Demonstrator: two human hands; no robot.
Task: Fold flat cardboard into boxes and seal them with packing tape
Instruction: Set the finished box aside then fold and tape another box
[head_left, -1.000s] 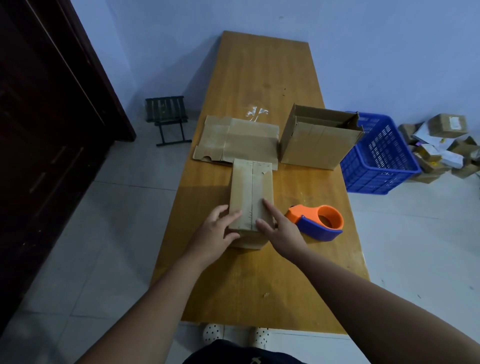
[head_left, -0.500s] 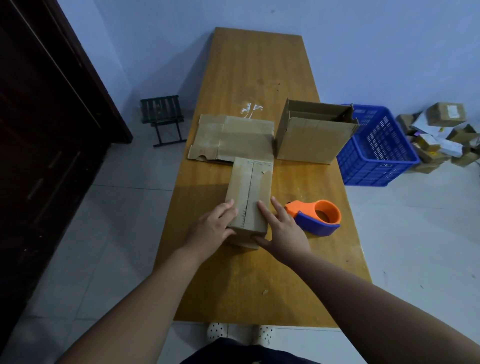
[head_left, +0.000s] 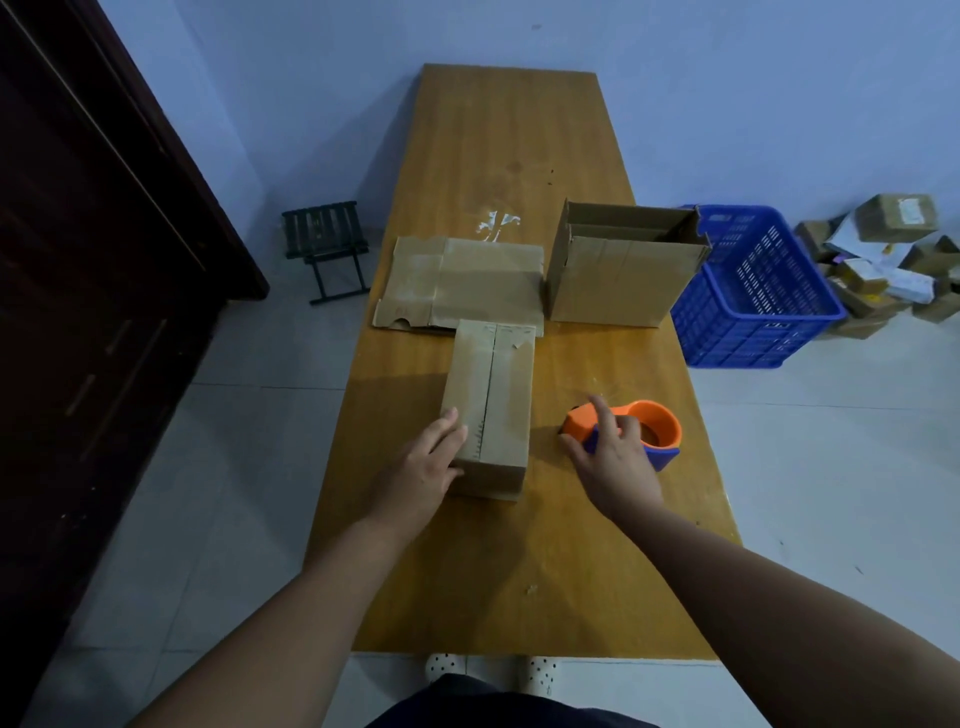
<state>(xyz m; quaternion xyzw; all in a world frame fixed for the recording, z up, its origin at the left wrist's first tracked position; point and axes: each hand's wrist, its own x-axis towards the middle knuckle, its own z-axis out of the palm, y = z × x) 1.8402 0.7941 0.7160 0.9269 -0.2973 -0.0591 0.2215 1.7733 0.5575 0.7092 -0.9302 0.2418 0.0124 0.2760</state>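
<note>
A small closed cardboard box (head_left: 493, 395) lies on the wooden table (head_left: 519, 156), its two top flaps meeting in a centre seam. My left hand (head_left: 423, 470) rests on its near left corner with relaxed fingers. My right hand (head_left: 610, 457) lies over the orange and blue tape dispenser (head_left: 657, 428) to the right of the box, fingers spread on its near end. A flat cardboard sheet (head_left: 462, 283) lies behind the small box. An upright open-topped cardboard box (head_left: 623, 265) stands at the table's right edge.
A blue plastic crate (head_left: 753, 291) sits on the floor to the right of the table, with a heap of small parcels (head_left: 883, 260) beyond it. A small dark folding stool (head_left: 324, 244) stands left of the table. A dark wooden door (head_left: 78, 260) fills the left side.
My right hand has left the small box and moved right onto the tape dispenser. My left hand stays on the box's near left corner.
</note>
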